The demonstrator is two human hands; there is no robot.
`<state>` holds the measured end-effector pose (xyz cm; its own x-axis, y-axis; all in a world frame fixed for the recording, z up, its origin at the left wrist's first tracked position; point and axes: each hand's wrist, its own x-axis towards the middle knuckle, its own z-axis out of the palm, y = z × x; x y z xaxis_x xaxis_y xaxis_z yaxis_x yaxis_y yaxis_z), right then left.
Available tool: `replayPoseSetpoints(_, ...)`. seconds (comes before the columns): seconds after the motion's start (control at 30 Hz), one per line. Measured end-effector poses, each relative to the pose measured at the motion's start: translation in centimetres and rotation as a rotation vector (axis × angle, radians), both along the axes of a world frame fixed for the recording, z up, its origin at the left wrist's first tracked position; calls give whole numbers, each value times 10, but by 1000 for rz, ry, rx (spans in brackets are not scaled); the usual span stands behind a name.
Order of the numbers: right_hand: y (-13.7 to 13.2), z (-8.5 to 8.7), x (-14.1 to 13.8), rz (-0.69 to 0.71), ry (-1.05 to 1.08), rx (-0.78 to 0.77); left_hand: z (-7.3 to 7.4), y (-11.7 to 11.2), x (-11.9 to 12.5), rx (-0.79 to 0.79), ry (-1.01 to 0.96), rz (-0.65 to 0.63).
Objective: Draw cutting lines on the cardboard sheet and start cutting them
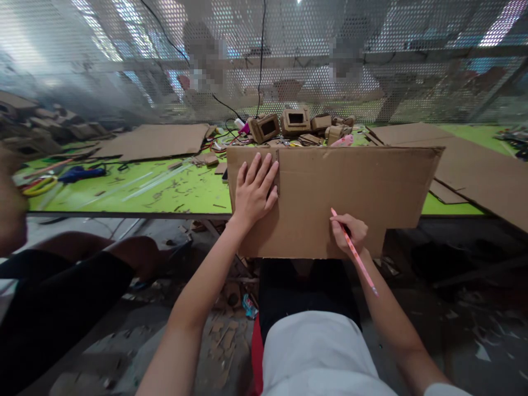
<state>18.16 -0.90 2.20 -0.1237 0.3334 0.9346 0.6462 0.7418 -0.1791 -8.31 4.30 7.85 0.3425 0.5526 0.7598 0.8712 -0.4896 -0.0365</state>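
- Step in hand, as I judge it: marking a line on the cardboard sheet [330, 192] with the pink pencil [353, 252]. My right hand [350, 232] is clenched around the pencil, its tip touching the sheet near the lower right edge.
- My left hand [253, 190] lies flat and spread on the sheet's upper left, grasping nothing, pressing the board down.
- Next move, in my judgement: calls for the left palm to hold firm so the board does not slide while the pencil travels, since the sheet overhangs the table edge toward my lap.
- Cardboard sheet: plain brown, large, roughly rectangular with a stepped cut at the lower right; a faint upright crease beside my left fingers. Its far part rests on the green table [165, 192].
- Beyond it: small cardboard boxes with window cut-outs [295, 122], further flat cardboard [154, 140] [474, 165], scraps on the table.
- Left margin: another person's knee and dark garment [82, 275], apart from my hands.
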Motion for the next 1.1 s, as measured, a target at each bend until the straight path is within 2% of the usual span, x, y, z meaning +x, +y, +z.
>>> replayPoseSetpoints(0.43, -1, 2, -1, 14, 1, 1, -1, 0, -1, -25, -29, -18)
replayPoseSetpoints(0.9, -1, 0, 0, 12, 11, -16, -2, 0, -1, 16, -7, 6)
replayPoseSetpoints(1.1, -2, 1, -1, 14, 19, -49, -1, 1, 1, -32, -33, 1)
